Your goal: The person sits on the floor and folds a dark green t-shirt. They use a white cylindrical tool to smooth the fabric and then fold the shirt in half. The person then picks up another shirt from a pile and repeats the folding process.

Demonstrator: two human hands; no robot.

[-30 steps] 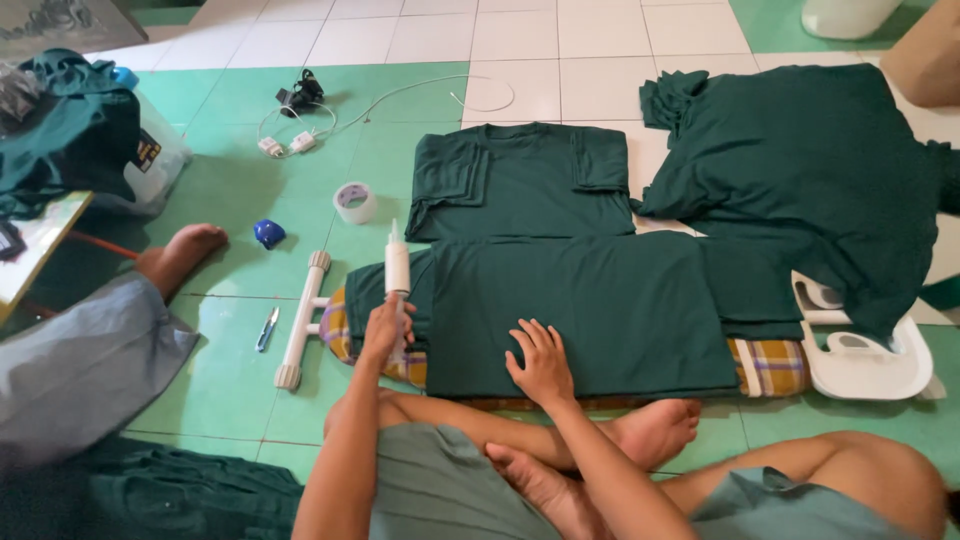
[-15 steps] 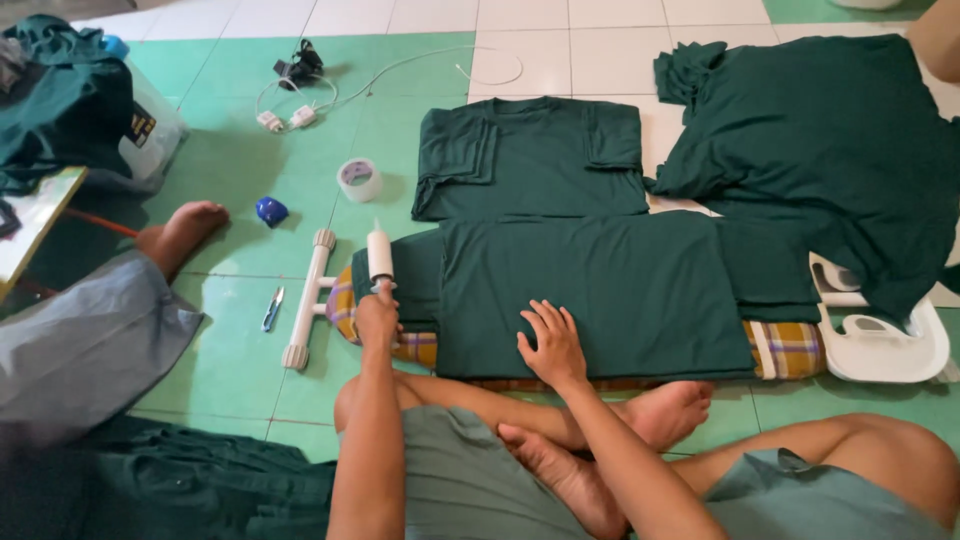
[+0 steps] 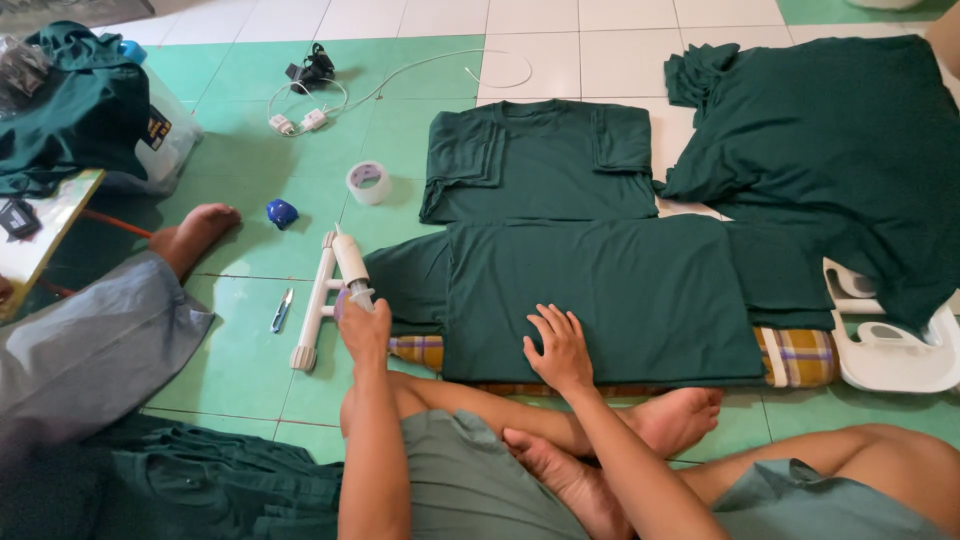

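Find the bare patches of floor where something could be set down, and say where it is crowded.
Free: the white tiles above the folded shirt, and the green floor between the white tube frame and the grey-sleeved person. Crowded: around the tape roll and blue object, and by the left hand.

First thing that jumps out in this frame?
The dark green shirt spread flat over a plaid pad at centre, with the right hand pressed on its near edge. The left hand holds a white tube-shaped tool upright at the shirt's left sleeve. A folded green shirt lies just beyond.
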